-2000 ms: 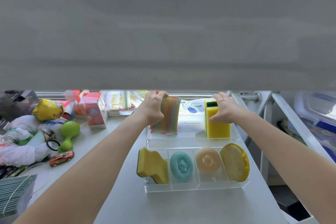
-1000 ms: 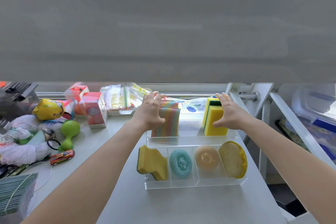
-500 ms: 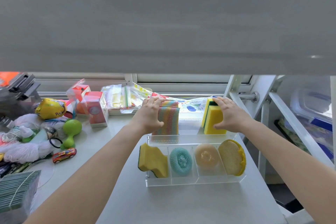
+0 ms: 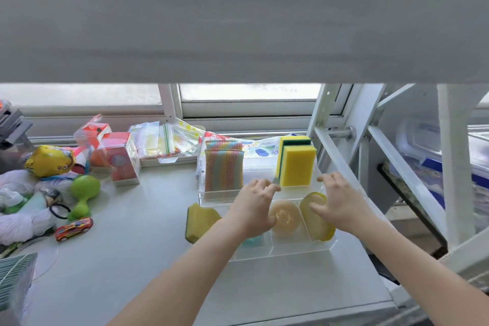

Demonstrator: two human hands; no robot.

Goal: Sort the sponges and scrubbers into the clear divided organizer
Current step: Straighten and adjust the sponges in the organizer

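Note:
The clear divided organizer [image 4: 299, 253] stands on the grey table. Upright in its back row are a rainbow mesh sponge [image 4: 223, 169] on the left and a yellow-and-green sponge [image 4: 297, 161] on the right. The front row holds a curved yellow sponge [image 4: 199, 221], a teal scrubber [image 4: 254, 241] mostly hidden by my left wrist, a peach round scrubber [image 4: 287, 219] and a yellow round sponge [image 4: 318, 216]. My left hand [image 4: 255, 210] hovers over the front row with fingers loosely curled, holding nothing. My right hand [image 4: 337, 204] hovers beside it, fingers apart and empty.
Clutter fills the table's left side: a red toy car [image 4: 74, 228], a green maraca [image 4: 83, 192], a red box [image 4: 120, 159], zip bags [image 4: 164, 141] and white yarn [image 4: 18, 222]. A white metal frame [image 4: 344, 145] rises at the right, next to the table edge.
Both hands have let go of the two upright back-row sponges and drawn back toward me, over the front row. The view has tilted up slightly.

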